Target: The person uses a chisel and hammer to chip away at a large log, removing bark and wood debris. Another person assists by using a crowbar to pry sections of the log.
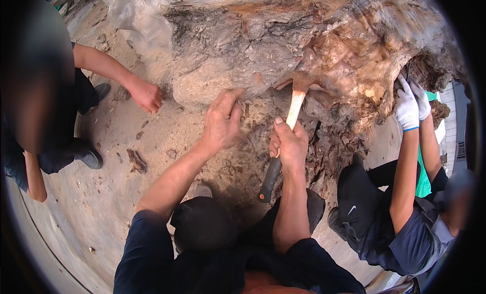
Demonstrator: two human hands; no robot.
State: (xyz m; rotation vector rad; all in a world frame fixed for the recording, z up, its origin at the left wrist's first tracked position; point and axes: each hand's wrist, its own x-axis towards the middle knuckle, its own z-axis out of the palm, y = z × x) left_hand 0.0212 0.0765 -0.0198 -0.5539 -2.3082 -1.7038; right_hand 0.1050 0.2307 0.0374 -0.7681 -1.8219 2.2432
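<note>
A large gnarled piece of wood [243, 51], like a tree trunk or root, stretches across the top of the view. It has grey, rough bark-like areas and a browner, smoother part at the right. My right hand [291, 144] is wrapped around the handle of a hammer [295, 107]. Its rusty head, with a curved tapering end, lies against or just in front of the wood; contact is unclear. The handle is pale near the head and black at the butt. My left hand [223, 119] rests at the wood's lower edge, its fingers reaching onto the surface and no tool visible in them.
Wood crumbs and dust cover the floor [126, 167], with a loose chip [136, 161] at left. A person [40, 91] crouches there, one closed hand near the wood. At right another person [405, 213] in white gloves [407, 109] reaches into a hollow of the wood.
</note>
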